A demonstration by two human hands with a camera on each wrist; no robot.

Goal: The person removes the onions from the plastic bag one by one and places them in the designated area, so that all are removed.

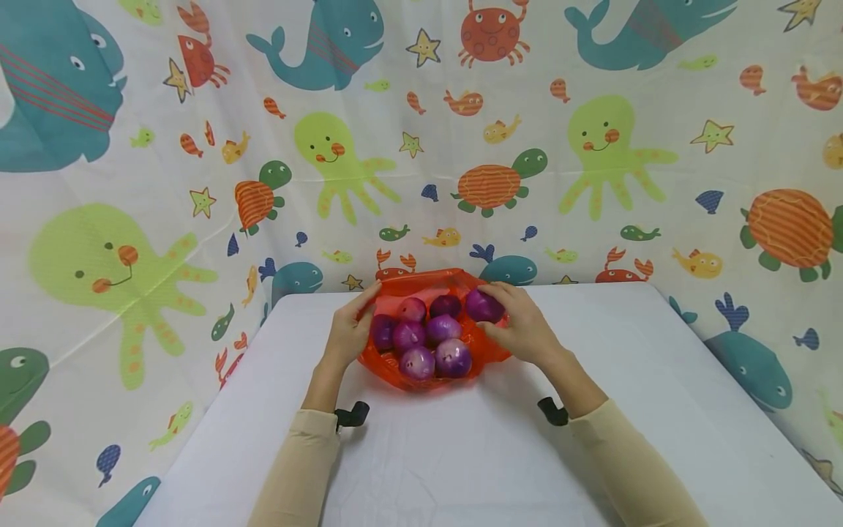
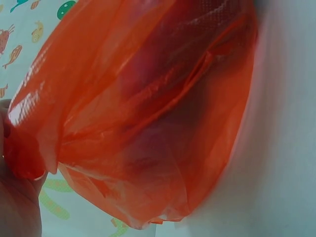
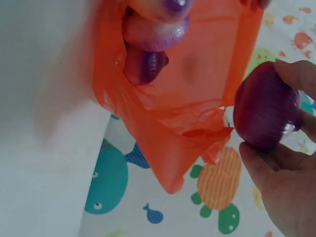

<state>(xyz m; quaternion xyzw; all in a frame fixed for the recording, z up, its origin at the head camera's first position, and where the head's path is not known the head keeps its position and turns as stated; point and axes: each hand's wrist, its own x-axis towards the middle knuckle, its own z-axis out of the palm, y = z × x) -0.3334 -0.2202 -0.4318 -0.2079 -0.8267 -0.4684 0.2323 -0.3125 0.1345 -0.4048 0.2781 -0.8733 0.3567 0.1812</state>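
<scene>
The left hand point(image 1: 349, 329) grips the left edge of the orange bag point(image 1: 395, 369), fingers curled round the plastic near the rim, thumb up toward the far edge. From the left wrist, a bunched fold of the bag point(image 2: 143, 113) sits pinched against the hand point(image 2: 17, 197) at the lower left, and dark shapes show dimly through the film.

Just right of that grip, inside the open bag, lie purple onions point(image 1: 428, 344): two at the front, three in the middle row, two behind. The bag rests on the white table point(image 1: 461, 454), touching it, at the far middle.

Right of the pile, the right hand point(image 1: 523, 329) holds one onion point(image 1: 484, 305), fingers curled round it, at the bag's right rim. From the right wrist, this onion point(image 3: 266, 106) sits between the fingers point(image 3: 296, 74) above and the thumb below, beside the bag's torn edge point(image 3: 207, 133); other onions point(image 3: 158, 34) lie deeper in the bag to the left.

Behind the table hangs a sea-creature curtain point(image 1: 593, 146).
</scene>
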